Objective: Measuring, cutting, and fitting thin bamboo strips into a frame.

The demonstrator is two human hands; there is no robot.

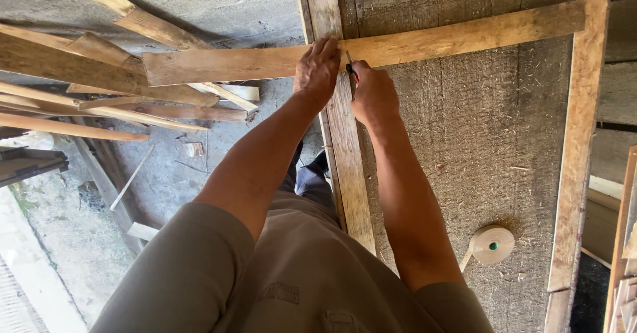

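We press our left hand (317, 69) flat on a long, pale wooden plank (424, 41), fingers spread narrow and lying on its rough-sawn face right where it crosses an upright wooden batten (348, 167). The plank lies crosswise, slightly tilted, from the scrap pile on the left to the frame rail on the right. Our right hand (373, 94) sits just beside the left, fingers curled tight around a slim red-and-dark pencil (352, 69), whose tip touches the plank's lower edge at the crossing.

Under both pieces lies the desk (478, 140), a broad grey board with a coarse, fibrous surface flecked with sawdust and shavings. A straight timber rail (580, 140) of light, knotty wood borders it on the right. Near our right elbow rests a round roll of tan tape (492, 244) with a green core, a short tail hanging loose.

To the left, on the rough concrete floor (166, 180), a heap of splintered wooden offcuts (99, 81) lies stacked at angles, thin, long and uneven.
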